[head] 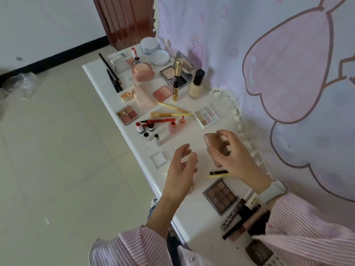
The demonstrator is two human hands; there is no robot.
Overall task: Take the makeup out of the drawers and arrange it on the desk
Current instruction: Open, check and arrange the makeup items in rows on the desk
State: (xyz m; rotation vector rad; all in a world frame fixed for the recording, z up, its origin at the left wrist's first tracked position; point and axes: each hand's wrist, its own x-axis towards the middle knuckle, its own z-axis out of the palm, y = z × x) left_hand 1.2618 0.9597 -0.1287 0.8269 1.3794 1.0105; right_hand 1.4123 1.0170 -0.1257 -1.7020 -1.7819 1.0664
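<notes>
Item in hand: small pink makeup piece (208, 142), blurred, kind not legible; held at centre right of the frame above a bare patch of the white desk (184, 131). Right hand (228, 152) has fingers curled around it. Left hand (182, 166), just left of it, has fingers spread and loose, holding nothing, hovering over the desk.

Nearest neighbours: a dark slim tube (219, 172) and a yellow stick (219, 176), lying under the right hand; clear square compact (159, 157), left of the left hand; brown eyeshadow palette (221, 195), lower right, with a heap of dark tubes (244, 217) below it beside the striped sleeve (307, 227).

Further up the frame: pale nine-pan palette (206, 116); two pink bottles (176, 126), upright; small vials (151, 135), upright near the desk's left edge; four-pan palette (127, 114), at that edge; yellow-handled brushes (171, 112); foundation bottle (196, 84) and gold mascara (175, 91), upright; round jars (153, 50), upper centre.

Drawers: not in view. Task judged well advanced; most goods already laid out.

Hazards, as judgement:
- Setting the piece down blind on the tube and stick below would leave it tilted or rolling.
- A sweep of the left hand or either sleeve could topple the upright vials and bottles, and the vials could go off the left edge to the floor.
- Sleeve drag may scatter the heap of tubes at lower right.
- Open palettes risk smearing if brushed.
</notes>
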